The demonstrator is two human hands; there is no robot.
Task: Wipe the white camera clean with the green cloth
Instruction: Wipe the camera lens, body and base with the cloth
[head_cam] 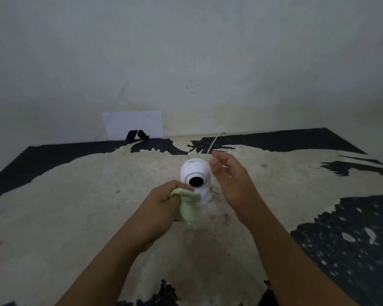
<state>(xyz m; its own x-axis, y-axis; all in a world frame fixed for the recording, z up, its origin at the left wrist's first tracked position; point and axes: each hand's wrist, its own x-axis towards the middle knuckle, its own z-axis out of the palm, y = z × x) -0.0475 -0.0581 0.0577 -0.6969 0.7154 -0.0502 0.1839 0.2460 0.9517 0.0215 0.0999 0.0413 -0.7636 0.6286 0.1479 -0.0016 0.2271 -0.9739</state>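
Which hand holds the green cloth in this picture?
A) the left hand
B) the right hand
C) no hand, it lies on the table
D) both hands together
A: the left hand grips the cloth against the camera; the right hand is open beside it.

A worn tabletop [75,206] fills the lower half of the view. Most of its surface is pale, chalky beige, where a black speckled coating has flaked away; jagged black patches remain along the far edge, at the right side and at the near edge. Behind the table rises a plain, grey-white wall [186,51] with faint scuffs and stains. A white sheet of paper [133,123] leans upright against the wall at the table's far edge, left of centre. A black angular mark [137,135], shaped like a folded arrow, shows at the sheet's bottom edge.
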